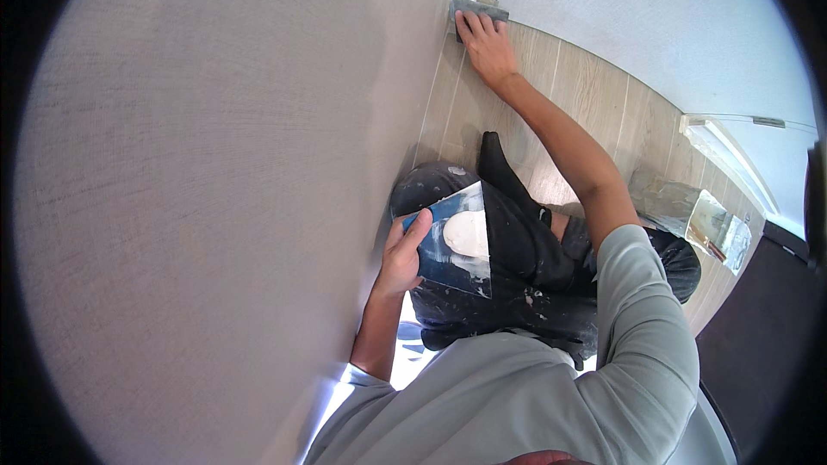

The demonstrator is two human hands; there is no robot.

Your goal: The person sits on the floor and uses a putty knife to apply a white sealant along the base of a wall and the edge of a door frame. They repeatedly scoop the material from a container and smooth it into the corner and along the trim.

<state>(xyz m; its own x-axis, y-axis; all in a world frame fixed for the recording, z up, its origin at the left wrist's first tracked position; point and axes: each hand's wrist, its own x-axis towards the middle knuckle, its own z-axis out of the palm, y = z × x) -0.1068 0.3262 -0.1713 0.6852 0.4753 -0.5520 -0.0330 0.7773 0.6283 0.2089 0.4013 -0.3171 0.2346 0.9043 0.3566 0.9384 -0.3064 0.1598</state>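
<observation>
A beige, finely textured wall (215, 172) filled the left of the frame. Left of centre, the left hand (401, 258) was clamped on a blue, flat, tapering plate (448, 269) bearing white paste (466, 233), its thumb on top. At upper centre, the right hand (492, 47) touched a grey, flat, rectangular tool (481, 10), which lay just beyond it, long axis running across the frame; the left hand was well apart. The right hand's fingers were slightly parted; its thumb was hidden, so its grip could not be told.
</observation>
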